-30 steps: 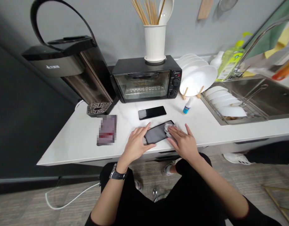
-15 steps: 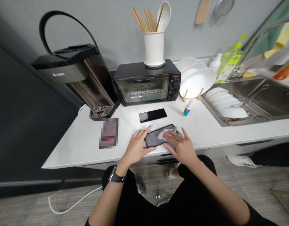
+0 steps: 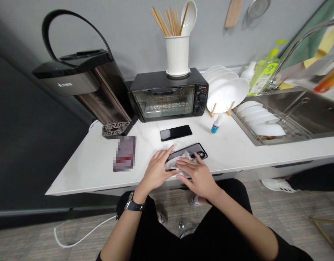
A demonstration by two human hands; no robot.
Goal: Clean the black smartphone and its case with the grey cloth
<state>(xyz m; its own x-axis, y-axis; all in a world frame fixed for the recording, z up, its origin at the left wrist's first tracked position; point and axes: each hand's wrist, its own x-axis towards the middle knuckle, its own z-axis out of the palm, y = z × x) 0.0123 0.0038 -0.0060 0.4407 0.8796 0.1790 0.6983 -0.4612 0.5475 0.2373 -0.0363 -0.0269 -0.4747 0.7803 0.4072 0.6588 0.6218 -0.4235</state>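
A black phone (image 3: 195,150) lies face down near the front edge of the white counter (image 3: 96,165), its camera ring showing at the right end. My left hand (image 3: 156,169) grips the phone's left end, thumb at the near edge. My right hand (image 3: 196,173) lies with fingers stretched flat, pressing a white crumpled cloth (image 3: 177,162) onto the phone's left half. A second black phone (image 3: 176,132) lies flat a little further back. A small blue-and-white bottle (image 3: 216,124) stands to the right of it.
A black toaster oven (image 3: 168,95) stands at the back with a white utensil holder (image 3: 177,54) on top. Left is a dark water dispenser (image 3: 85,85); a blurred dark card (image 3: 124,153) lies before it. White plates (image 3: 226,92), a dish rack (image 3: 262,121) and sink (image 3: 305,108) are right.
My right hand has slid the cloth leftward along the phone, from its right end to its left half, uncovering the camera end. My left hand keeps its grip.
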